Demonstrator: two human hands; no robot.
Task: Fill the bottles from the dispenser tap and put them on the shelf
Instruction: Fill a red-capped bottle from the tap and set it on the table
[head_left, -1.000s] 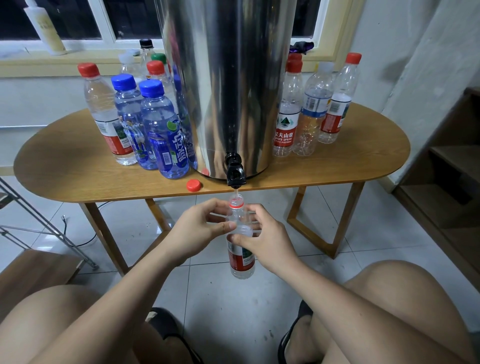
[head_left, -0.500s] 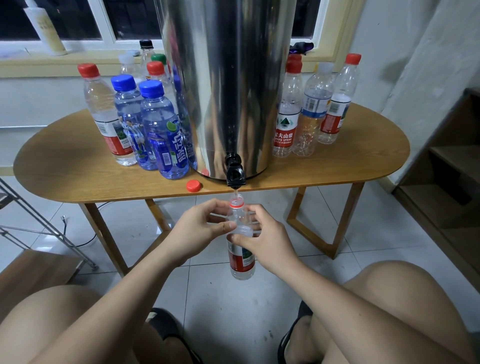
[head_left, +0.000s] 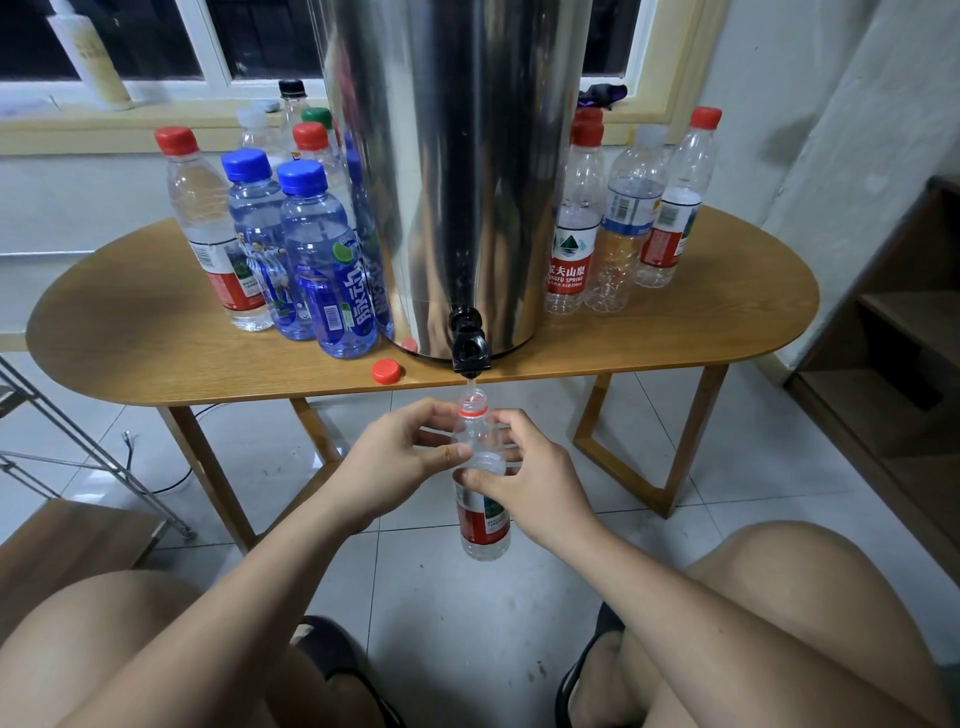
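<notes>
A clear bottle (head_left: 483, 525) with a red label and no cap hangs upright just under the black tap (head_left: 469, 353) of the steel dispenser (head_left: 457, 171). A thin stream of water runs from the tap into its open neck. My left hand (head_left: 400, 462) grips the bottle's shoulder from the left, and my right hand (head_left: 530, 478) grips it from the right. The bottle's red cap (head_left: 386, 371) lies on the wooden table (head_left: 135, 338) left of the tap.
Several capped bottles with blue labels and red labels (head_left: 322, 270) stand left of the dispenser; three clear bottles (head_left: 623, 218) stand to its right. A wooden shelf unit (head_left: 893, 374) sits at the far right. A metal rack (head_left: 78, 457) is at left. My knees flank the tiled floor below.
</notes>
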